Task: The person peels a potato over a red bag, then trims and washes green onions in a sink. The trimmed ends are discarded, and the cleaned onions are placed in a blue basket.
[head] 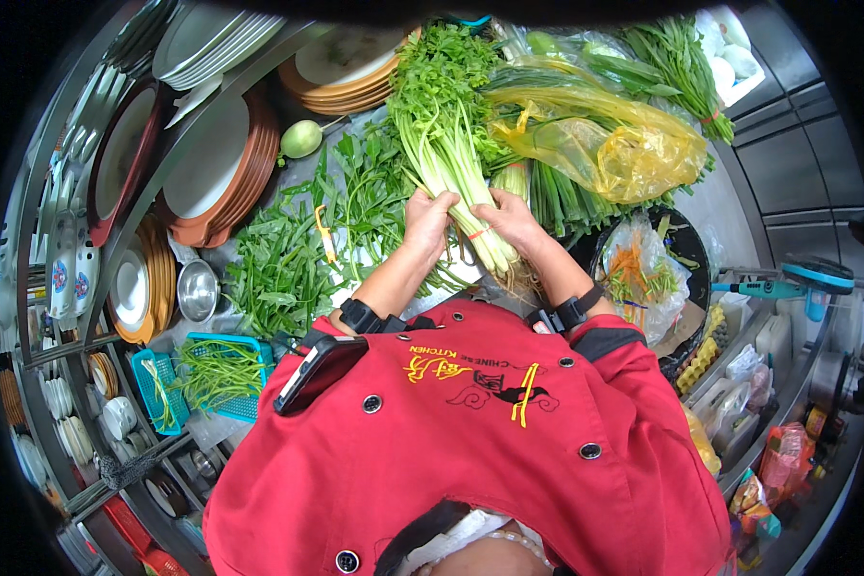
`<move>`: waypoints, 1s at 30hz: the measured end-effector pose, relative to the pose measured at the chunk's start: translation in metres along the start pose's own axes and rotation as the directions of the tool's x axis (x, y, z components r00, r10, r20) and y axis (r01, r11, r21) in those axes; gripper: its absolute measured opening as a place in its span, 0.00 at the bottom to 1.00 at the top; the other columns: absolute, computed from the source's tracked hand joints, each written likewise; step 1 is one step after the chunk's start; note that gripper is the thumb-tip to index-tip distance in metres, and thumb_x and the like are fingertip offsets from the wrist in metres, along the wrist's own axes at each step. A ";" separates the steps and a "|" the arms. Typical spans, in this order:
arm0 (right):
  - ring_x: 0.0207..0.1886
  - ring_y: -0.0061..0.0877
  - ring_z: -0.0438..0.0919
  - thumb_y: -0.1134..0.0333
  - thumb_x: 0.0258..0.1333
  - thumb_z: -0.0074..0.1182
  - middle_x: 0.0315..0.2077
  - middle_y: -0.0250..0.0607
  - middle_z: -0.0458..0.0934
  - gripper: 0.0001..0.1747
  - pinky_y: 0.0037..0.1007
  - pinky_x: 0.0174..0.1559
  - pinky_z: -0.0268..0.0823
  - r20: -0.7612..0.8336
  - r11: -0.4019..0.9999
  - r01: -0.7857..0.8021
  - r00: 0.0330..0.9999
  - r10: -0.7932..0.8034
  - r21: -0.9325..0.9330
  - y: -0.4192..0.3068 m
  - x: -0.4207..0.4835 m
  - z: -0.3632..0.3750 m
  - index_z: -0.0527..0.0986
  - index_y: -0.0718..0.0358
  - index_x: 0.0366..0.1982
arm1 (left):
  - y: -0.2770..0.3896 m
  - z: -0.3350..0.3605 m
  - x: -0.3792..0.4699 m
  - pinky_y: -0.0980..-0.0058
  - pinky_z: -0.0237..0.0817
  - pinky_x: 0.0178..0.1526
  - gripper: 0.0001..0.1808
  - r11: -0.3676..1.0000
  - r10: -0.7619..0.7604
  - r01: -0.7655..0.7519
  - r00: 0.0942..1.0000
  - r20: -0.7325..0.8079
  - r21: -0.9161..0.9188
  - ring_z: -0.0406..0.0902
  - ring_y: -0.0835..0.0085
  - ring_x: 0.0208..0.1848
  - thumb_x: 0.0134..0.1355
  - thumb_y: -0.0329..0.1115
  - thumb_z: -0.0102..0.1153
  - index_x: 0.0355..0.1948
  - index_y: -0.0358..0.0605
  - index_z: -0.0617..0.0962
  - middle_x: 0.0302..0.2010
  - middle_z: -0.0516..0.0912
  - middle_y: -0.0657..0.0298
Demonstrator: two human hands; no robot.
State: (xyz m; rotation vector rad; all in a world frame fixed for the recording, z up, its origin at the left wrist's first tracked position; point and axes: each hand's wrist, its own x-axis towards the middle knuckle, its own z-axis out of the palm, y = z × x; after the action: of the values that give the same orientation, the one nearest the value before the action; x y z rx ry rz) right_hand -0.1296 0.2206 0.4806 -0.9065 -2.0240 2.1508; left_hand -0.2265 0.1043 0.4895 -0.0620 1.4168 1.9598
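Note:
A bunch of leafy celery (pixel 452 155) lies between my hands, its roots towards me and a red band round its lower stalks. My left hand (pixel 430 219) grips the stalks on one side, and my right hand (pixel 510 219) grips them on the other. Loose water spinach (pixel 281 266) spreads to the left, with a yellow-and-white peeler (pixel 325 234) on it. Part of a pair of scissors (pixel 462 245) shows beneath the celery. A yellow plastic bag (pixel 612 155) lies over green onions to the right.
Stacked plates (pixel 223 165) and a metal ladle (pixel 198 290) stand at the left. A teal basket (pixel 241 345) holds cut stems. At the right is a black bin (pixel 698 259) with peelings in a clear bag. A small green radish (pixel 302 139) lies at the back left.

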 end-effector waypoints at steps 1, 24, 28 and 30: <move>0.35 0.28 0.79 0.62 0.51 0.56 0.36 0.47 0.80 0.26 0.28 0.39 0.71 -0.011 1.000 0.007 1.000 -0.007 0.016 0.000 0.001 0.000 0.72 0.74 0.47 | 0.000 0.002 -0.002 0.77 0.71 0.37 0.13 0.999 0.023 -0.023 1.000 0.001 -0.031 0.79 0.74 0.33 0.51 0.21 0.53 0.40 0.35 0.76 0.36 0.82 0.60; 0.42 0.32 0.78 0.60 0.52 0.53 0.38 0.51 0.79 0.26 0.30 0.47 0.68 0.012 0.967 0.074 0.997 -0.073 -0.246 0.005 -0.014 0.013 0.71 0.73 0.47 | 0.067 -0.038 0.159 0.64 0.71 0.36 0.18 0.865 0.209 -0.112 0.967 -0.148 0.489 0.79 0.62 0.34 0.53 0.29 0.60 0.42 0.27 0.73 0.35 0.80 0.50; 0.40 0.27 0.77 0.62 0.52 0.55 0.38 0.47 0.79 0.25 0.28 0.45 0.69 0.022 0.985 0.073 0.997 -0.071 -0.153 0.000 -0.001 0.004 0.71 0.72 0.48 | 0.032 -0.028 0.133 0.61 0.76 0.37 0.30 0.957 0.086 -0.024 0.975 -0.206 0.288 0.78 0.56 0.42 0.53 0.24 0.59 0.54 0.30 0.61 0.45 0.74 0.45; 0.39 0.24 0.77 0.65 0.52 0.56 0.39 0.44 0.79 0.24 0.26 0.44 0.69 0.033 0.989 0.108 0.994 -0.105 -0.100 -0.003 -0.001 0.005 0.71 0.73 0.48 | 0.012 -0.020 0.111 0.57 0.78 0.39 0.36 0.998 -0.052 0.059 0.980 -0.190 0.034 0.76 0.51 0.47 0.55 0.22 0.59 0.60 0.37 0.53 0.53 0.67 0.42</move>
State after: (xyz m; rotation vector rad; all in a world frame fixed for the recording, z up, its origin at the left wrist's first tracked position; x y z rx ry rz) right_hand -0.1325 0.2160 0.4833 -0.7643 -2.1598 2.0326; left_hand -0.3231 0.1422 0.4441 -0.2735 1.5574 1.9203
